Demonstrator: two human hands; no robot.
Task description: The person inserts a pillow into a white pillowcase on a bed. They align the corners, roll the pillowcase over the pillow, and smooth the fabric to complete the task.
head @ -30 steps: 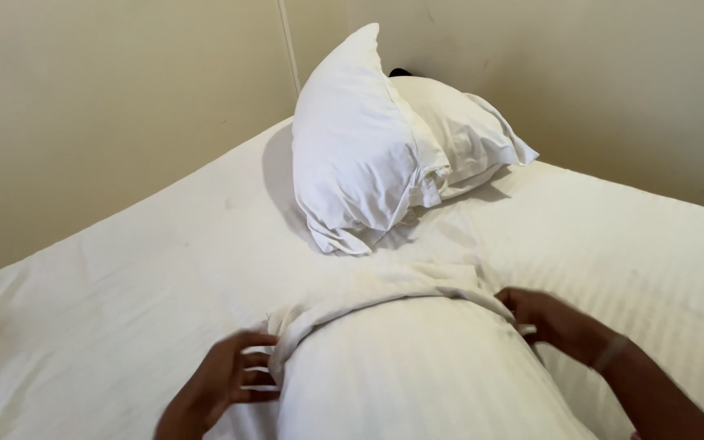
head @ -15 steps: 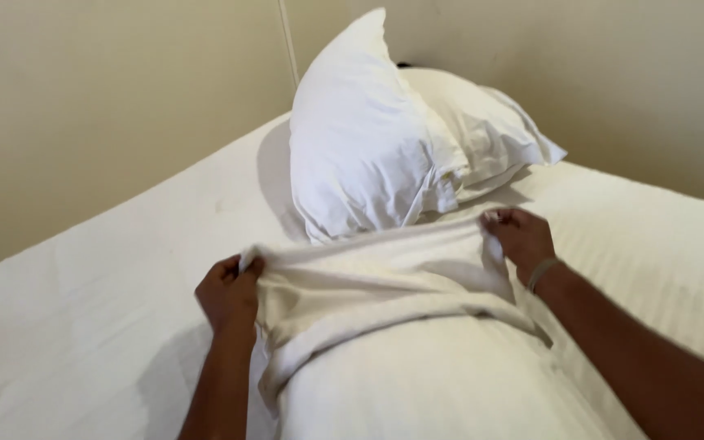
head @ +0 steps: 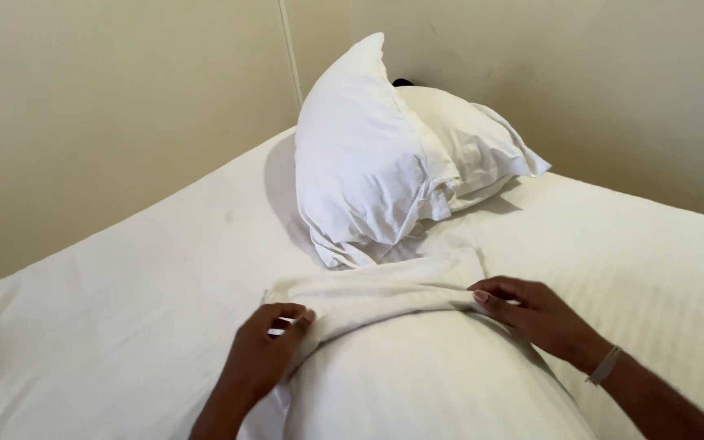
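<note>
A white pillow lies lengthwise on the bed in front of me, its pillowcase open end bunched across the far end. My left hand grips the left side of that loose fabric, fingers curled into it. Flat on the right side of the same fabric rests my right hand, fingers pressing the fold against the pillow; a thin band sits on that wrist.
Two more white pillows lean together in the corner at the head of the bed. The white sheet covers the mattress. Beige walls close in the left and far sides.
Both hands had lifted the pillowcase's open end up and stretched it wide; now they have brought it back down onto the pillow, closer to me.
</note>
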